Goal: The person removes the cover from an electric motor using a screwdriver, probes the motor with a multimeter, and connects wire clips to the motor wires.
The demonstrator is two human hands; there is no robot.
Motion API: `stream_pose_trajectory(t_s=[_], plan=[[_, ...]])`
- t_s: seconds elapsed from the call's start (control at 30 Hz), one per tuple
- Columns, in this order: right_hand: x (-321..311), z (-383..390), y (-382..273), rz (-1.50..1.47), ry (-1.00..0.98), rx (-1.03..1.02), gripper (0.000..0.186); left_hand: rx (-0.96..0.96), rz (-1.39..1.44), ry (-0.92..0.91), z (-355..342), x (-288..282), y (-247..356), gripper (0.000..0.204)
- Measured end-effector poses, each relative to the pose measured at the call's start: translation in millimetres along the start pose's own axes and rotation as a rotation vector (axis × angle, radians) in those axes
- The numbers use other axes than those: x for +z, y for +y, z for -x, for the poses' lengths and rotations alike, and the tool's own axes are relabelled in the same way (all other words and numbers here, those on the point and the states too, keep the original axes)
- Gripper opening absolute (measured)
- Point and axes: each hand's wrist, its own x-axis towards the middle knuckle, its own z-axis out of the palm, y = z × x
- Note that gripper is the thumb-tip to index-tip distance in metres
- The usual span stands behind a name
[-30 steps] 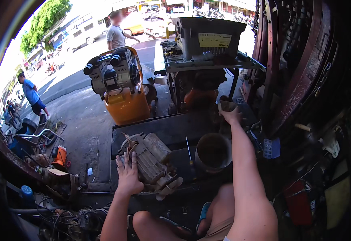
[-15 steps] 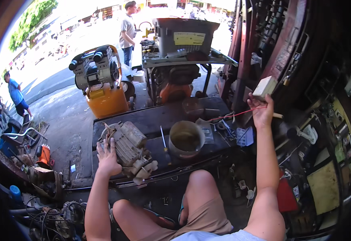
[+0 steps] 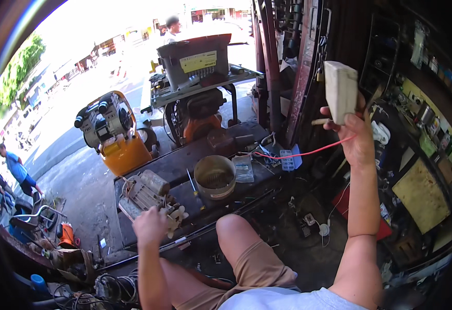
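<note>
My right hand (image 3: 357, 129) is raised on the right, its fingers closed round a pale, worn rectangular block (image 3: 341, 90). A red wire (image 3: 303, 154) runs from this hand down to the bench, and a thin tan stick-like piece (image 3: 320, 122) pokes out beside the fingers. My left hand (image 3: 151, 225), smeared by motion, is at the near edge of a grey finned electric motor (image 3: 146, 192); its fingers cannot be read clearly. The motor lies on the dark bench (image 3: 179, 166) with a pale fan (image 3: 177, 219) at its near end.
Right of the motor are a screwdriver (image 3: 196, 192) and a round tub (image 3: 214, 194). A clear plastic bag (image 3: 243, 169) and a small compartment box (image 3: 287, 160) lie farther right. Beyond the bench stand an orange air compressor (image 3: 125, 157) and a metal-framed stand (image 3: 205, 82) carrying a grey bin.
My right hand has lifted the block higher, turning it upright. My left hand has moved off the motor's left side toward its near edge. The view has swung right.
</note>
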Motion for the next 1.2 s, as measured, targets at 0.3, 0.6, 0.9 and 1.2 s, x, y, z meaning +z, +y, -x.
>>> stream_pose_trajectory(t_s=[0.3,0.6,0.9,1.2], plan=[[17,79,-9,0.031,0.012,0.005,0.109,0.361,0.389,-0.185,-57,137,106,0.055],[-23,191,77,0.051,-0.037,0.335,0.12,0.222,0.431,0.145,-91,143,131,0.023],[46,246,201,-0.173,-0.058,0.648,0.109,0.056,0.376,-0.043,-189,184,79,0.061],[73,193,232,0.327,-0.241,0.432,0.113,-0.011,0.883,-1.055,-81,76,151,0.069]])
